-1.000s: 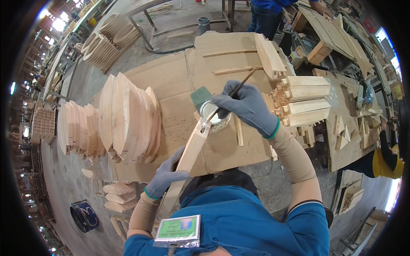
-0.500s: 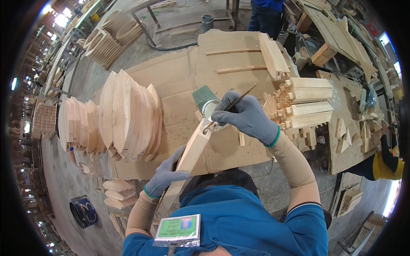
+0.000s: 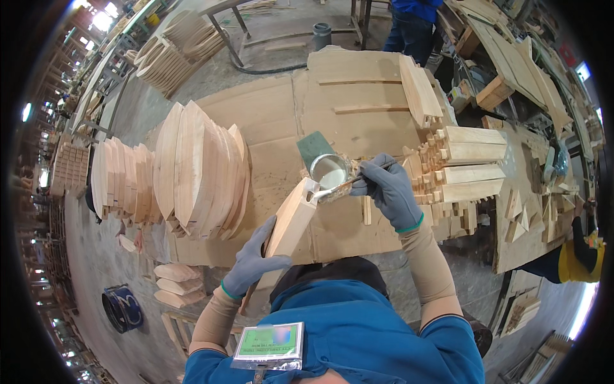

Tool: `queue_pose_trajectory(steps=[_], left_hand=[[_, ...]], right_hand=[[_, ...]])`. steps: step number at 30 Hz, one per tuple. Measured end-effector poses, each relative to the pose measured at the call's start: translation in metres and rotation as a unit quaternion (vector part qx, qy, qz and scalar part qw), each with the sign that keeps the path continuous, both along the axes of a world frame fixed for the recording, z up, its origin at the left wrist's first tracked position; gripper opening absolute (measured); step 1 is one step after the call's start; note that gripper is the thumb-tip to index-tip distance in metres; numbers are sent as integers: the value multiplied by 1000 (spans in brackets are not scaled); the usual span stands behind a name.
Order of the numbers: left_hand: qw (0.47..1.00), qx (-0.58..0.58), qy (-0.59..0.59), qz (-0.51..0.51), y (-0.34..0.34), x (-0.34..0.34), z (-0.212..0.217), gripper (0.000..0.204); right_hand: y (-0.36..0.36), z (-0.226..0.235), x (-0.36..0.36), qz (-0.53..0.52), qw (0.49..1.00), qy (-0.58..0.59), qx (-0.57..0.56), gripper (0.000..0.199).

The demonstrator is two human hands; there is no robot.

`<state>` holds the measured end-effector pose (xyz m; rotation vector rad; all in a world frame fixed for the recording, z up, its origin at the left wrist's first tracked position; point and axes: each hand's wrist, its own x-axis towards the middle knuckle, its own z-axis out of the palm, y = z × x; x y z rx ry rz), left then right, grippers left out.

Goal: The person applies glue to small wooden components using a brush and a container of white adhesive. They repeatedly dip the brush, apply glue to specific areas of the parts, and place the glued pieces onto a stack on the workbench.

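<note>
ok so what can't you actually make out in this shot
- Head view: the brush bristles, lost where they meet the end of the wooden piece.
- Right hand fingertips, curled under its glove.
- Depth of white glue in the tin: only its surface shows.
- Left hand palm, pressed against the wooden piece.
- The badge is blurred.

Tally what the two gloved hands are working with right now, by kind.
Wooden piece, held by the left hand: 1
Brush, held in the right hand, tip at the end of the piece: 1
Metal can of white liquid: 1
Green pad behind the can: 1
Total: 4
</note>
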<state>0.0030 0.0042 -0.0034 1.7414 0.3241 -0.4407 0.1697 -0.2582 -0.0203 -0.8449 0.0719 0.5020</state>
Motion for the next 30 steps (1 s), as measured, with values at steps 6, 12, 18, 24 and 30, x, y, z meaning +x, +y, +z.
queue_pose_trajectory(steps=[6,12,18,24,30], left_hand=[[976,-200,64,58,9,11,-6,85],[921,-324,118,182,24,19,-26,78],[885,-385,73,250,12,33,-33,81],[874,-379,67,298,8,35,-32,77],[876,-381,41,293,2,49,-35,70]], right_hand=[[-2,-32,-8,-66,997,13,26,8],[2,-45,-9,-108,984,-69,-124,6],[12,-75,-13,-68,905,-279,-315,6],[21,-72,-14,-138,990,3,-34,3],[6,-101,-11,-156,980,100,79,8]])
